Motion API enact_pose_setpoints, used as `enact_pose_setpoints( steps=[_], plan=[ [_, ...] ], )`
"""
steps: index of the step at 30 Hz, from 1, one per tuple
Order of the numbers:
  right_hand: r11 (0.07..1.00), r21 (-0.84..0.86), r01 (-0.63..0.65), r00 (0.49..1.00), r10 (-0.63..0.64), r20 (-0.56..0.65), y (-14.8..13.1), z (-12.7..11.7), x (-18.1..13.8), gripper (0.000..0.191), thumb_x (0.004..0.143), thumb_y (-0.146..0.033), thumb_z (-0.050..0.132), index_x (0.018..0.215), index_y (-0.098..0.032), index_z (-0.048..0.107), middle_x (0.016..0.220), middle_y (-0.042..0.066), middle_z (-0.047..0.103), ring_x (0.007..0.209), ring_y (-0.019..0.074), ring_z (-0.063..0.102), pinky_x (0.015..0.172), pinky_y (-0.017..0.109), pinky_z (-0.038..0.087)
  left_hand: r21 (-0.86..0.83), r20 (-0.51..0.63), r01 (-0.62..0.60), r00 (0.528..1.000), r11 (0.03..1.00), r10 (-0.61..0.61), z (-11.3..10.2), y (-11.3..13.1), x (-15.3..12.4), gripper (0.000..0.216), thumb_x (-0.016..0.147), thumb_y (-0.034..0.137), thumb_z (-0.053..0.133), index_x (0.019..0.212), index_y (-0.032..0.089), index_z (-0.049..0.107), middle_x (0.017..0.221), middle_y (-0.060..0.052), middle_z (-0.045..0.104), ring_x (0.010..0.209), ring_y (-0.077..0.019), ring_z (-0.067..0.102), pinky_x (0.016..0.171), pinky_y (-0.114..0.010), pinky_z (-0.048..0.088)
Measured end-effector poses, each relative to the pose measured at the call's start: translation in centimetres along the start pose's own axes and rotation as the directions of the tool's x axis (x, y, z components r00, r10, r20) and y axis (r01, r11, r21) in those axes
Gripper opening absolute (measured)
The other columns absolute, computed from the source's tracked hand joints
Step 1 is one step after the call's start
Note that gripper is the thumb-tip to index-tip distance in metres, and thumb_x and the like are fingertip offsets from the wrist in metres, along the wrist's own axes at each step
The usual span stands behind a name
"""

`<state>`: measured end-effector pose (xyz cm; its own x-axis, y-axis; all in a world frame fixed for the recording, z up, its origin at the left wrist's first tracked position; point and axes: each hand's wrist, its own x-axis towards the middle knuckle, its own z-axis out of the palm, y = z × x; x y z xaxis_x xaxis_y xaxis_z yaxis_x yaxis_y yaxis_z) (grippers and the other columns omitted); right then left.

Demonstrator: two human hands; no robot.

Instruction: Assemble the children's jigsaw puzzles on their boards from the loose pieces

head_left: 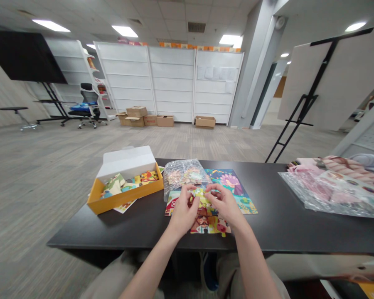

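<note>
My left hand (183, 209) and my right hand (224, 203) meet over a partly joined colourful jigsaw (209, 222) near the front edge of a black table (283, 224). Both pinch a small yellow-green puzzle piece (200, 193) between their fingertips, just above the joined part. A printed picture sheet (233, 187) lies under and behind the jigsaw. A clear plastic bag of loose pieces (182, 174) rests right behind my fingers.
An open yellow box (124, 195) with a white lid flap holds several puzzle pieces at the left. Folded pink cloth (336, 164) and clear plastic wrapping (333, 193) lie at the right. Beyond are carpet, cardboard boxes (146, 117), an office chair (87, 106) and a board stand (302, 108).
</note>
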<state>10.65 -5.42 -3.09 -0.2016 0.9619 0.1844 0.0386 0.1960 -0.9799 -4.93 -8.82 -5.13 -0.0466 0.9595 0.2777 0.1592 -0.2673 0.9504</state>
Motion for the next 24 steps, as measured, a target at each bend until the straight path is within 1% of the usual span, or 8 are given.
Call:
enact_pose_setpoints(
  steps=[3,6,9,13,15,18,22,24],
  plan=[
    [0.998,0.037,-0.05,0.988,0.044,0.149,-0.2,-0.6,-0.1,0.024,0.075,-0.041,0.076,0.082,-0.021,0.066,0.071,-0.003,0.061,0.064,0.0131,0.055,0.062,0.027,0.045,0.052,-0.004,0.006,1.0,0.999,-0.006,-0.7,0.2,0.2,0.019,0.094,0.027,0.05,0.112,0.022,0.048,0.075,0.004,0.058,0.063,-0.0133,0.056,0.062,-0.024,0.045],
    [0.995,0.046,-0.092,0.973,0.08,0.215,-0.3,-1.1,-0.3,0.027,0.076,-0.044,0.076,0.086,-0.019,0.07,0.078,0.0,0.065,0.07,0.0137,0.058,0.07,0.029,0.047,0.078,-0.019,0.003,1.0,0.997,-0.001,-1.2,0.5,0.1,0.017,0.094,0.028,0.05,0.11,0.022,0.049,0.087,0.0,0.063,0.068,-0.0136,0.06,0.065,-0.026,0.048],
    [0.993,0.027,-0.114,0.971,0.106,0.213,-0.2,-1.3,-0.3,0.03,0.078,-0.046,0.075,0.088,-0.018,0.073,0.082,0.002,0.068,0.074,0.0141,0.058,0.071,0.028,0.047,0.164,-0.029,-0.029,0.999,0.986,0.034,-1.8,0.8,0.1,0.015,0.093,0.029,0.052,0.106,0.021,0.055,0.102,-0.004,0.064,0.073,-0.0147,0.064,0.069,-0.028,0.053],
    [0.991,0.021,-0.132,0.979,0.127,0.159,0.2,-1.2,-0.2,0.032,0.077,-0.047,0.075,0.092,-0.019,0.072,0.084,0.002,0.068,0.072,0.0142,0.058,0.066,0.027,0.046,0.28,-0.061,-0.091,0.992,0.956,0.112,-2.5,0.6,0.0,0.012,0.092,0.029,0.054,0.092,0.02,0.062,0.124,-0.009,0.057,0.09,-0.0175,0.067,0.079,-0.032,0.056],
    [0.991,0.015,-0.131,0.978,0.126,0.165,0.6,-1.0,0.1,0.033,0.074,-0.046,0.077,0.091,-0.018,0.07,0.081,0.001,0.067,0.069,0.0133,0.057,0.065,0.027,0.045,0.301,-0.047,-0.091,0.993,0.949,0.11,-2.5,0.2,0.0,0.011,0.091,0.027,0.055,0.086,0.02,0.062,0.12,-0.008,0.059,0.09,-0.0174,0.067,0.08,-0.032,0.057],
    [0.995,-0.015,-0.102,0.976,0.103,0.192,1.2,-0.8,0.5,0.033,0.071,-0.043,0.08,0.089,-0.018,0.066,0.076,-0.002,0.063,0.065,0.0117,0.054,0.064,0.027,0.042,0.298,-0.028,-0.087,0.995,0.95,0.1,-2.4,-0.2,-0.1,0.006,0.088,0.023,0.058,0.084,0.02,0.061,0.106,-0.005,0.063,0.083,-0.0159,0.066,0.077,-0.03,0.058],
    [0.997,-0.043,-0.057,0.965,0.066,0.254,1.4,-0.5,0.5,0.028,0.075,-0.041,0.077,0.083,-0.018,0.063,0.073,-0.003,0.059,0.064,0.0112,0.052,0.063,0.026,0.04,0.27,-0.044,-0.094,0.993,0.958,0.11,-2.8,-0.1,0.2,0.003,0.087,0.021,0.058,0.087,0.02,0.061,0.097,-0.003,0.063,0.078,-0.0145,0.068,0.074,-0.028,0.058],
    [0.998,-0.048,-0.044,0.954,0.056,0.293,1.3,-0.3,0.4,0.026,0.078,-0.041,0.075,0.083,-0.018,0.064,0.074,-0.002,0.06,0.065,0.0113,0.052,0.063,0.026,0.04,0.282,-0.047,-0.094,0.993,0.955,0.112,-3.2,0.1,0.2,0.004,0.088,0.021,0.057,0.09,0.02,0.061,0.1,-0.003,0.063,0.076,-0.014,0.069,0.072,-0.027,0.058]
  ],
)
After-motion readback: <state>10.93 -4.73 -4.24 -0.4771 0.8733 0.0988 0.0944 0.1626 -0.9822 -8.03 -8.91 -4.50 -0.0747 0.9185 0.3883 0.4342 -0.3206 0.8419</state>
